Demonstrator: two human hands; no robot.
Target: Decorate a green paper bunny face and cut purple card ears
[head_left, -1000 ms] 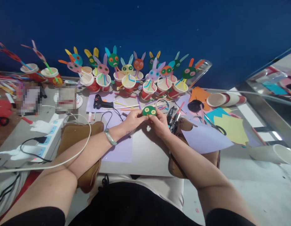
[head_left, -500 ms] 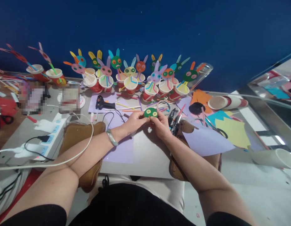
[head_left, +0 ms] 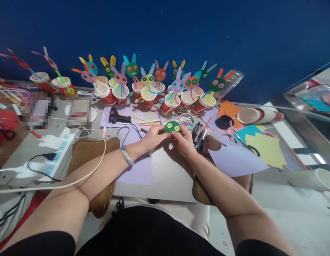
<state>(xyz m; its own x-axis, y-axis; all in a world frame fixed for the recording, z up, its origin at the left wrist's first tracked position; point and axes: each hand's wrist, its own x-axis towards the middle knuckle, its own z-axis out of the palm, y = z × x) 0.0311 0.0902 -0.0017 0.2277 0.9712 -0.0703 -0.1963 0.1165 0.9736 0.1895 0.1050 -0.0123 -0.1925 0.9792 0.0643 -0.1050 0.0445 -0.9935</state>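
Note:
Between my two hands is a green paper face (head_left: 172, 125) with two round yellowish eyes and a small orange piece at its lower edge. My left hand (head_left: 153, 138) pinches it from the left, the thumb near the orange piece. From the right, my right hand (head_left: 185, 142) grips its other side with the thumb at the bottom edge. The face is held just above the table, in front of loose straws. A black glue gun (head_left: 119, 116) lies to the left of my hands. Close to my right hand lie several dark pens (head_left: 199, 137).
Paper cups (head_left: 172, 103) with rabbit-faced straw figures line the back by the blue wall. Purple paper (head_left: 234, 158), orange and yellow sheets, scissors (head_left: 253, 150) and a cup stack (head_left: 259, 116) lie right. A power strip (head_left: 56, 156) and a white cable are left.
Both hands keep hold of the green face. It has shifted very slightly to the right in the view; otherwise little differs.

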